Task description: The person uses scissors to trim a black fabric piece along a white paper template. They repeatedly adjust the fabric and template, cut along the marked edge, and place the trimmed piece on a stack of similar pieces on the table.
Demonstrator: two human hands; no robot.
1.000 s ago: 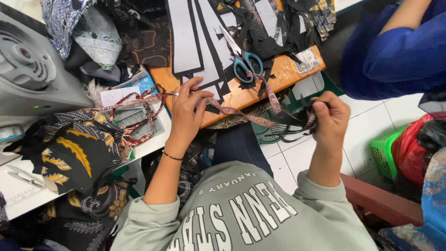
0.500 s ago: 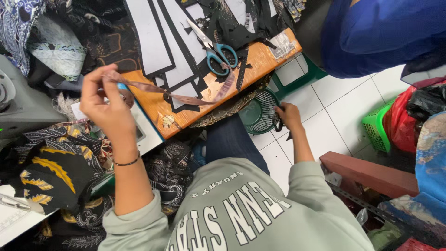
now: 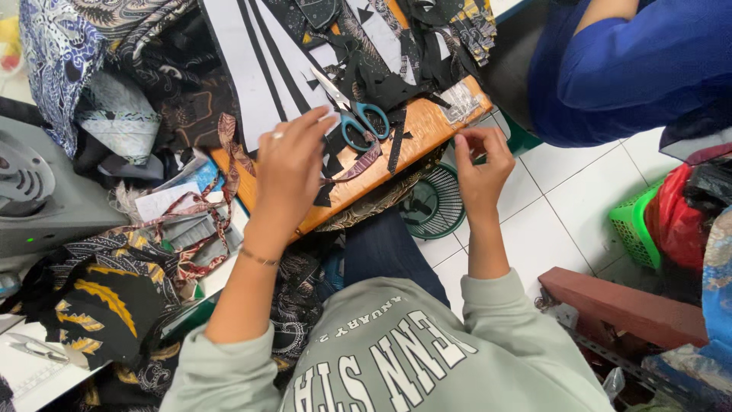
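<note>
Head view: I see an orange wooden board (image 3: 427, 126) strewn with black fabric scraps (image 3: 381, 76), teal-handled scissors (image 3: 354, 114) and white paper strips (image 3: 252, 69), beside a grey sewing machine (image 3: 38, 191) at left, while a dark green round slatted basket (image 3: 433, 207) on the tiled floor shows no contents I can make out. My left hand (image 3: 290, 172) hovers over the board, fingers loosely curled, just beside the scissors and a narrow patterned fabric strip (image 3: 358, 164). My right hand (image 3: 482, 164) pinches something too small to tell at the board's right edge.

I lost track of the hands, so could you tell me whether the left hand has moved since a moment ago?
Yes: the left hand moved right, toward the scissors.
</note>
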